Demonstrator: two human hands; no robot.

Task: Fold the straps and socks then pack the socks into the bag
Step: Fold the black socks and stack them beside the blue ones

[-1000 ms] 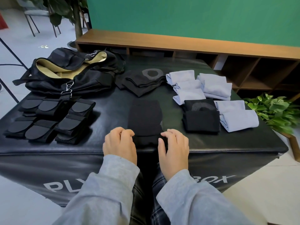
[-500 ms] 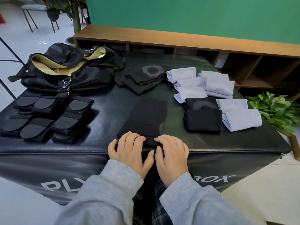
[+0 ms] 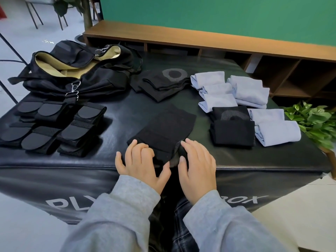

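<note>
A black sock (image 3: pixel 163 130) lies flat in the middle of the black padded box (image 3: pixel 54 170), slanting away to the right. My left hand (image 3: pixel 141 164) rests with straight fingers on the sock's near left corner. My right hand (image 3: pixel 196 164) pinches the near right corner, whose grey inside shows turned up between thumb and fingers. The open black bag (image 3: pixel 76 73) with tan lining sits at the back left. Several folded black straps (image 3: pixel 54 128) lie in front of the bag.
A loose pile of black socks (image 3: pixel 163 84) lies at the back centre. Folded light blue socks (image 3: pixel 251 90) and folded black socks (image 3: pixel 232 131) fill the right side. A green plant (image 3: pixel 316 122) stands off the right edge, and a wooden shelf (image 3: pixel 200 37) runs behind.
The sock has swung from straight to slanted. My hands moved together onto its near end, the left fingers spreading flat and the right turning up the corner.
</note>
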